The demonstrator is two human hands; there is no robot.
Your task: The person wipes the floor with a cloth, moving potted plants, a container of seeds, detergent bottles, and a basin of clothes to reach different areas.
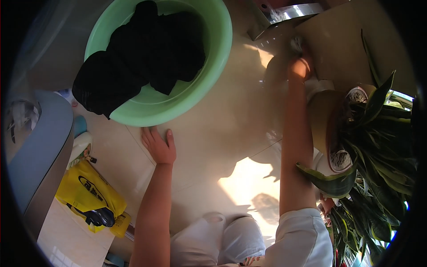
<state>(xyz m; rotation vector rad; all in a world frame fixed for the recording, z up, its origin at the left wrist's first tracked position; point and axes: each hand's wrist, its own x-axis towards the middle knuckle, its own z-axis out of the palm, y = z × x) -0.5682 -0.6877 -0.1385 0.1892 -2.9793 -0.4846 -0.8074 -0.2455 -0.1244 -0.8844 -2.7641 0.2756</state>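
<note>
Dark clothing (146, 50) lies heaped in a green plastic basin (218, 71), with part of it hanging over the left rim. Just below the basin, my left hand (159, 147) is spread with the thumb apart; its fingertips meet or pass under the basin's lower edge, and it grips nothing. My right arm reaches to the upper right, where my right hand (301, 65) is blurred beside the wall. A small pale thing (296, 43), perhaps a cloth, shows at its fingers; whether it is held is not clear.
Potted snake plants (377, 150) crowd the right side, one leaf crossing my right forearm. A metal-legged stand (283, 15) is at the top. On the left are a washing machine's (50, 133) edge, a detergent bottle (80, 147) and a yellow plastic bag (96, 190). Sunlight falls on the tiled floor (206, 143).
</note>
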